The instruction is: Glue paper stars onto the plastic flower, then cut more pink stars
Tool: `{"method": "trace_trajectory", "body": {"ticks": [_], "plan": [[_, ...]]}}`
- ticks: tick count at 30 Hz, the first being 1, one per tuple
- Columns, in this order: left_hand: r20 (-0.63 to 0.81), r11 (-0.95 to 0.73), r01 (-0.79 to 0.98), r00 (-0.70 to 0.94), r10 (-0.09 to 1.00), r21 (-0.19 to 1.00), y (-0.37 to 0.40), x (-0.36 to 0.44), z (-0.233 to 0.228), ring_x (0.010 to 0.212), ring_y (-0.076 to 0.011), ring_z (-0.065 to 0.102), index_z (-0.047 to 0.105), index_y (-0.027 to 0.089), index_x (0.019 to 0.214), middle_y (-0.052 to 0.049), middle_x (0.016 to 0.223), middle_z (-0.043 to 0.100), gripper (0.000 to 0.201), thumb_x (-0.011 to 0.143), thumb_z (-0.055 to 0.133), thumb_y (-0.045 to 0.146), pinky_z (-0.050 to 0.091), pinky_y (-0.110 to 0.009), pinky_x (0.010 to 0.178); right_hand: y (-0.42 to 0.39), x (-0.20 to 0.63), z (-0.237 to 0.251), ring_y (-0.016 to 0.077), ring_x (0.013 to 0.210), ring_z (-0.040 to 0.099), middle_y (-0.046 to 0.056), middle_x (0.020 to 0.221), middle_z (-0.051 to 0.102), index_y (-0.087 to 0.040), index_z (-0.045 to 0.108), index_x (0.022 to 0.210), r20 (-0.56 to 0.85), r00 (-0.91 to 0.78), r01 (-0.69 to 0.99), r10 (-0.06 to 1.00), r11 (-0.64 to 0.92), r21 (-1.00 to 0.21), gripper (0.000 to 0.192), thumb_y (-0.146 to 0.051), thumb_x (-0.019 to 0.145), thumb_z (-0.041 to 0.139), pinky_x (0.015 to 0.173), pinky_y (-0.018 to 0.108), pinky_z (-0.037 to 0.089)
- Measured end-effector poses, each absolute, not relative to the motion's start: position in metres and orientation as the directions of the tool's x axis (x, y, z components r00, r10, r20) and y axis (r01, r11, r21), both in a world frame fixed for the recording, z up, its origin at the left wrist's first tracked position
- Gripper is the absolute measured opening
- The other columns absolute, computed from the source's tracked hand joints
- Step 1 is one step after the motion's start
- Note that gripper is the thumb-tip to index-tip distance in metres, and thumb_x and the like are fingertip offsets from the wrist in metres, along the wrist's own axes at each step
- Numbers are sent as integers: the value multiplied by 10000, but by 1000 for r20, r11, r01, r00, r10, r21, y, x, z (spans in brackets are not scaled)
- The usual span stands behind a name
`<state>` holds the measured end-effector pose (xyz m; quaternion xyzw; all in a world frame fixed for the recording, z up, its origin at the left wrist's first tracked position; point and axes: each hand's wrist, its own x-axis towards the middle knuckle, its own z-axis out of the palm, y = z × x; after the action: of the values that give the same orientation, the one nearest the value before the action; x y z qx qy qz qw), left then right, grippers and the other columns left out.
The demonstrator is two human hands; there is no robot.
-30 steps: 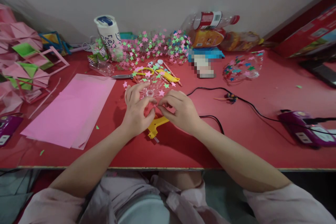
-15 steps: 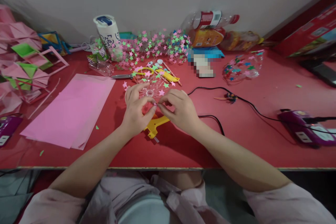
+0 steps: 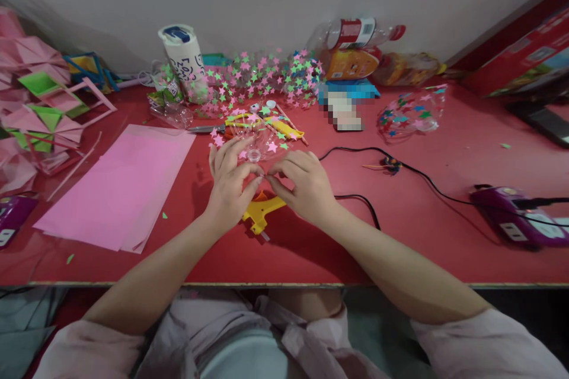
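My left hand grips a clear plastic bottle dotted with pink and green paper stars, its open neck facing me. My right hand is beside it, thumb and fingers pinched together at the bottle's near side on something too small to make out. A yellow glue gun lies on the red table under both hands, with its black cord running off to the right.
Pink paper sheets lie to the left, with folded pink and green paper shapes beyond. Scissors and a yellow utility knife sit behind the bottle. More star-covered bottles line the wall. Purple power strips lie at both table ends.
The star-covered bottle has turned and shifted slightly away from me in my left hand. My right hand stays pinched at its side.
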<state>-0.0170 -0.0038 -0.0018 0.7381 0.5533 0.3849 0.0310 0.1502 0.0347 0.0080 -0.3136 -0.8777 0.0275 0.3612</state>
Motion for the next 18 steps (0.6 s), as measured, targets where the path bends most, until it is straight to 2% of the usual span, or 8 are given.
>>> {"method": "trace_trajectory", "body": {"ticks": [18], "plan": [[516,-354,809,74,853,470,-6,-16,-2,1375,-262,310,610,218,752,-42,1427,453,93,830,580,257,211,-593,1123,35,151,7,184,742,507,39,775,614,-186,578,761,599,-595,515,536,826,-228,104,-179,852,528,669,323,301]]}}
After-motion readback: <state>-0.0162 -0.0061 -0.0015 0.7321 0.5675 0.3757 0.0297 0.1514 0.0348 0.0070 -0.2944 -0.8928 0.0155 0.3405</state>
